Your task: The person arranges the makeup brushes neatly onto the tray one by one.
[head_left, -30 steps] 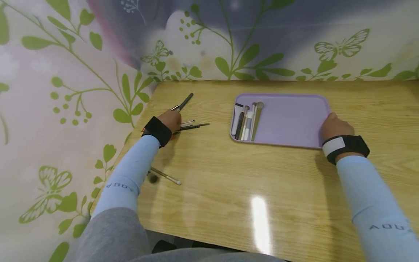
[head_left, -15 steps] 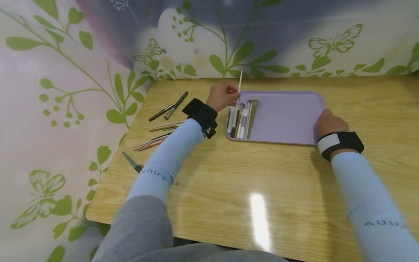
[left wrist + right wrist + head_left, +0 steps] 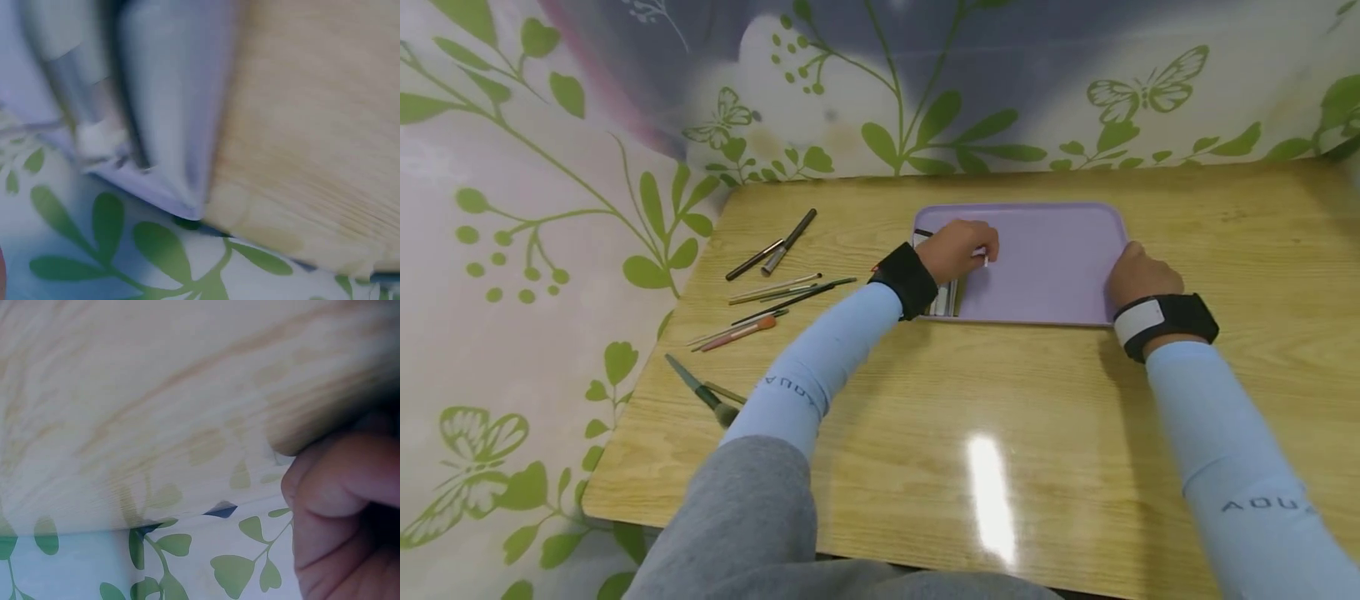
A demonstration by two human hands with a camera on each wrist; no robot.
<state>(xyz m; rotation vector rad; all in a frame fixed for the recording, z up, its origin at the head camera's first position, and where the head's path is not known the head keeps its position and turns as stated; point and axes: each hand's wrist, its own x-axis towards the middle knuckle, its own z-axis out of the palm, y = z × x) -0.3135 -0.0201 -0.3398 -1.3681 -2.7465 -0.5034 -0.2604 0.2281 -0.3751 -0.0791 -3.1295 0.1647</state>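
My left hand (image 3: 958,250) is over the left part of a lilac tray (image 3: 1045,267), pinching a slim makeup brush (image 3: 986,260); only its pale end shows past the fingers. Under that hand, several makeup brushes (image 3: 942,300) lie side by side along the tray's left end, mostly covered. The left wrist view shows those brushes (image 3: 103,125) blurred beside the tray rim (image 3: 215,119). At the tray's right edge, my right hand (image 3: 1142,277) grips the rim with curled fingers. Those bent fingers (image 3: 337,481) also appear in the right wrist view.
Left on the wooden table (image 3: 910,433) lie two dark brushes (image 3: 790,242), a group of thin brushes (image 3: 782,292), a pink-handled brush (image 3: 741,332) and a green fluffy brush (image 3: 707,392). A patterned wall (image 3: 880,100) borders the table's back and left sides.
My left hand has come from the loose brushes on the left, carrying the slim brush rightward to over the tray. My right hand keeps its grip on the rim.
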